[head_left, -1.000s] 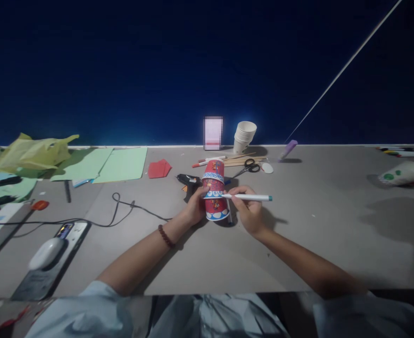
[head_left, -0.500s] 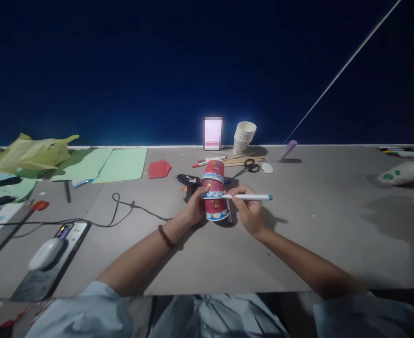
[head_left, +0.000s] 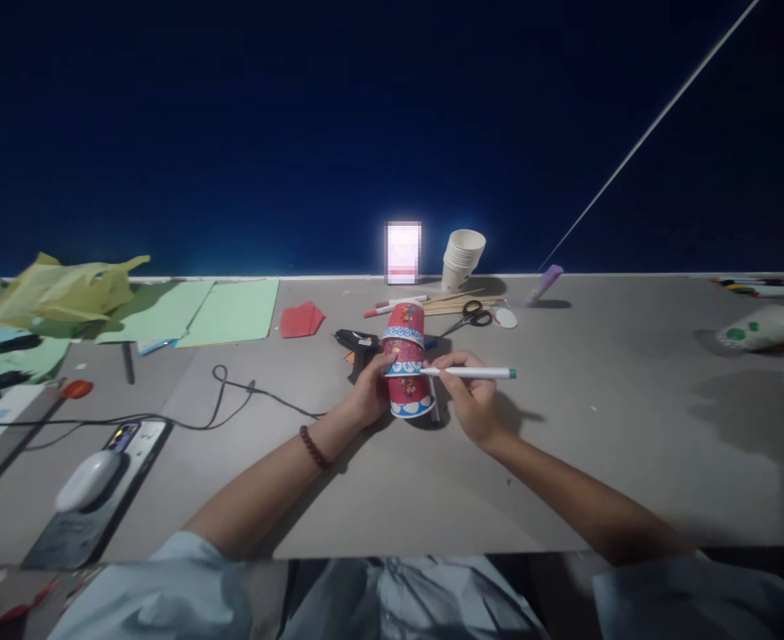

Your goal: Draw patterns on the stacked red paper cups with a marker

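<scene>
My left hand (head_left: 371, 389) is wrapped round the left side of a stack of red patterned paper cups (head_left: 408, 391), with white and blue bands at their rims. The stack is held tilted above the table. On the other side, my right hand (head_left: 472, 400) pinches a white marker (head_left: 489, 373) with a teal end. The marker lies nearly level, and its tip meets the blue-and-white band of the middle cup. Another pen, partly hidden, lies behind the cups. A black glue gun (head_left: 357, 340) rests just beyond my left hand.
Behind the cups lie wooden sticks (head_left: 445, 308), black scissors (head_left: 476, 316) and red paper pieces (head_left: 302, 320). White paper cups (head_left: 464, 258) stand stacked by the wall near a lit screen (head_left: 404, 253). A black cable (head_left: 272, 400) crosses the left side toward a power strip (head_left: 5, 427).
</scene>
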Tool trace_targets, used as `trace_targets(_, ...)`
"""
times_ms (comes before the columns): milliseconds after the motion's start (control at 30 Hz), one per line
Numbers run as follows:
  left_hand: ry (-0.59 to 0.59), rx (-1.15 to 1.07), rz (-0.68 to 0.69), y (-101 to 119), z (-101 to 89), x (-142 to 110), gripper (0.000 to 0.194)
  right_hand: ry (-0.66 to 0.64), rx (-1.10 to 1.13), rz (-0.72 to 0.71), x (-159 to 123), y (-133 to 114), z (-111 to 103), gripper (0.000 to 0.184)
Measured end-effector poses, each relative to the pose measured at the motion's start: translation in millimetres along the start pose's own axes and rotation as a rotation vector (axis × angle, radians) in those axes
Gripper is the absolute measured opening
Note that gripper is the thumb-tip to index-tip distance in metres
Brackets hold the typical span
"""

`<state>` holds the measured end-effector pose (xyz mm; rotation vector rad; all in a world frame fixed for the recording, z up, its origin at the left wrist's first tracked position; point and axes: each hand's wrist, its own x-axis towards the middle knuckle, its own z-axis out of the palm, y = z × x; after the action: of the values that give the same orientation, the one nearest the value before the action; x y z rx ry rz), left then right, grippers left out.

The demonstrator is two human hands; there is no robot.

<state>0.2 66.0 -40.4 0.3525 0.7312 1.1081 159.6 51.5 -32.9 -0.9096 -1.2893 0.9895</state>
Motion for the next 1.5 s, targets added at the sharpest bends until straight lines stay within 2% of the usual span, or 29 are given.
trace_targets(767,-0.016,0.023,0.01,0.0,-0.2,0.2,0.038,-0.013,0.018,-0.002,-0.4,1.7,-0.6,0.01)
trace_targets(1133,0.013,0.002,0.018,-0.5,-2.2,1.2,0.038,0.073,-0.018,0.028,1.8,5.3,-3.2,0.008)
trace_targets(1333,-0.021,-0.003,0.024,0.7,-1.0,0.8,0.04,0.062,-0.021,0.043,2.3,4.1,-1.4,0.01)
trace_targets(1500,-0.004,-0.031,0.014,0.2,-2.0,1.3,0.036,0.041,-0.034,0.041,1.9,2.8,-1.1,0.013)
